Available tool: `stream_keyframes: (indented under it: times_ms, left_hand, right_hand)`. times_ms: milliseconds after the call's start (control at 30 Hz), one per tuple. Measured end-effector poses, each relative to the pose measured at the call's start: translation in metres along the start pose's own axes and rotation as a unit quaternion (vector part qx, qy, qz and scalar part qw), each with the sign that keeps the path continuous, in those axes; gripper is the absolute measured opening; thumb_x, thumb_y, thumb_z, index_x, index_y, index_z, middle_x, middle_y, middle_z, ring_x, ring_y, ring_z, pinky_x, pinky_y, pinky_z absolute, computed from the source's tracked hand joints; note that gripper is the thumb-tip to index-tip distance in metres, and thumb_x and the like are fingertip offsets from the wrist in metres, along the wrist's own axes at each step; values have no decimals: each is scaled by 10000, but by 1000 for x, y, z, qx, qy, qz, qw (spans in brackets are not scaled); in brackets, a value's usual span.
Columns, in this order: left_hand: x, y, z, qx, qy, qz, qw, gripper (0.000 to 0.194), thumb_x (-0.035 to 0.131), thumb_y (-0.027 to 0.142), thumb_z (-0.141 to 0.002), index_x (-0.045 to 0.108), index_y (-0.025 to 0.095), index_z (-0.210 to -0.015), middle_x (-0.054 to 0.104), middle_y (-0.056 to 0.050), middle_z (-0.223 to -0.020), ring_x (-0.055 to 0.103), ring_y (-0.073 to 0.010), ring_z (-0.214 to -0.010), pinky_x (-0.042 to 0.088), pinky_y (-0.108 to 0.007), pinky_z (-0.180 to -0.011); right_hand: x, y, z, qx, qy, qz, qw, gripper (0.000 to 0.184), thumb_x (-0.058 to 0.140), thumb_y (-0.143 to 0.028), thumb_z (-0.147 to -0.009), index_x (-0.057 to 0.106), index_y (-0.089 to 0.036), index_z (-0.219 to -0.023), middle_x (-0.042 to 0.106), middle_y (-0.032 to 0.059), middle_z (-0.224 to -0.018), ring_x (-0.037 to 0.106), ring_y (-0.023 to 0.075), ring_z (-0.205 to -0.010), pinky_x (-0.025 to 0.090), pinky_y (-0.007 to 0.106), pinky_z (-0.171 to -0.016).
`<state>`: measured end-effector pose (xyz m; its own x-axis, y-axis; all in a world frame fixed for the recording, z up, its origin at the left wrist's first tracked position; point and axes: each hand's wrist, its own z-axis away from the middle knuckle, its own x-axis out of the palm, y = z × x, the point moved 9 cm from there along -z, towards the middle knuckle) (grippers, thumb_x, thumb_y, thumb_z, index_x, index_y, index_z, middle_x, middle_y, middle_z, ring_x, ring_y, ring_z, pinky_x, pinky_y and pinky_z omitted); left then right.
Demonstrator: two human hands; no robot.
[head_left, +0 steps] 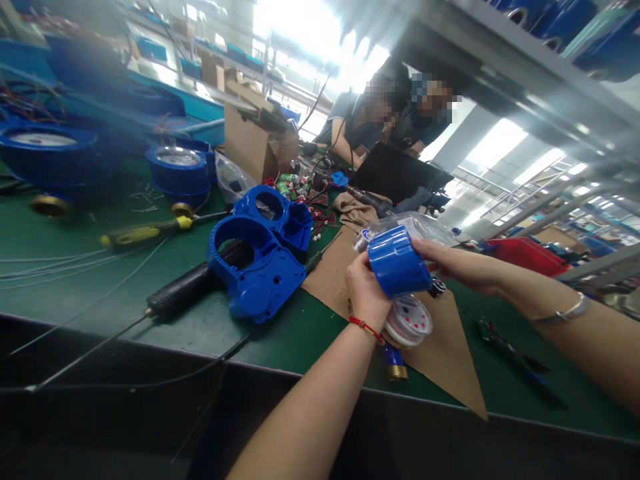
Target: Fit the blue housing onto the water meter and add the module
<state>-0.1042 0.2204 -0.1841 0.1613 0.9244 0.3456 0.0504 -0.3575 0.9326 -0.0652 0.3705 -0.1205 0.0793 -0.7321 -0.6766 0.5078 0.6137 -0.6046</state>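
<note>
My left hand [364,288] and my right hand [453,261] together hold a blue cylindrical plastic part [398,261] above a sheet of brown cardboard [440,347]. Fingers of both hands are wrapped round it. Just below it sits a round white dial with red marks [410,320], part of a blue meter with a brass threaded end [397,368]. A clear plastic piece [423,227] shows behind the blue part. Left of my hands lie two blue plastic housings [257,257] with round openings.
A black-handled tool [183,290] and a yellow-handled screwdriver [143,233] lie on the green mat [75,293]. Blue meters [180,170] stand at the back left. A cardboard box [250,143], small parts, a red bin [525,255] and other people sit beyond. Pliers [505,347] lie right.
</note>
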Motion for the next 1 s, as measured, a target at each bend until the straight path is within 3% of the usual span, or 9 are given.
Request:
stream_keyframes:
  times_ms: [100, 233, 300, 533, 633, 733, 867, 1000]
  left_hand:
    - [0, -3, 0, 11, 5, 56, 998, 132, 730, 217, -827, 657, 119, -878, 677, -23, -906, 652, -172, -858, 563, -363, -816]
    - [6, -11, 3, 6, -15, 128, 992, 263, 633, 304, -904, 622, 125, -1096, 679, -84, -1078, 668, -197, -957, 568, -410, -865]
    - [7, -15, 4, 1, -26, 132, 991, 304, 641, 338, -889, 626, 120, -1101, 686, -102, -1088, 675, -207, -956, 570, -416, -862]
    - [-3, -20, 7, 12, 39, 61, 997, 316, 740, 433, -771, 658, 175, -933, 729, -68, -940, 683, -212, -851, 555, -356, -825]
    - [-9, -24, 8, 18, 66, 22, 997, 282, 750, 421, -773, 625, 204, -904, 709, -38, -858, 669, -200, -742, 559, -342, -713]
    - [-18, -35, 3, 24, 74, -24, 997, 226, 709, 417, -832, 623, 222, -909, 685, -31, -850, 647, -184, -742, 557, -338, -684]
    - [-25, -52, -7, 31, 50, -72, 996, 242, 629, 421, -903, 640, 188, -964, 661, -44, -939, 636, -170, -829, 562, -331, -741]
    - [-19, -59, -8, 25, 10, -82, 996, 275, 608, 465, -907, 650, 205, -988, 665, -46, -923, 638, -172, -806, 571, -329, -716]
  right_hand:
    - [6, 3, -5, -57, 2, -108, 993, 595, 694, -725, -704, 559, -227, -1000, 627, 14, -945, 575, 213, -909, 451, 298, -772]
    - [22, 0, -6, -105, -39, -261, 959, 604, 797, -567, -664, 536, -228, -1090, 657, 14, -991, 615, 180, -859, 497, 271, -762]
    - [27, 0, -4, -110, -61, -312, 942, 615, 823, -494, -664, 535, -220, -1132, 673, 18, -992, 638, 172, -860, 515, 262, -772]
    - [28, 14, 1, -57, -105, -381, 917, 436, 597, -403, -948, 466, -231, -1326, 730, 47, -1040, 701, 145, -838, 571, 235, -714]
    - [27, 18, -1, -51, -114, -388, 913, 500, 561, -398, -970, 399, -234, -1414, 733, 61, -1093, 719, 158, -848, 586, 243, -702]
    - [26, 23, -4, -42, -109, -389, 914, 661, 558, -419, -967, 248, -216, -1515, 654, 105, -1297, 697, 202, -1029, 583, 291, -834]
    - [20, 30, -7, -37, -78, -379, 921, 875, 608, -515, -920, 123, -181, -1566, 466, 132, -1504, 585, 232, -1242, 509, 305, -1004]
    - [16, 32, -6, -34, -67, -365, 928, 980, 661, -601, -847, 129, -218, -1576, 489, 117, -1491, 573, 284, -1258, 507, 361, -1022]
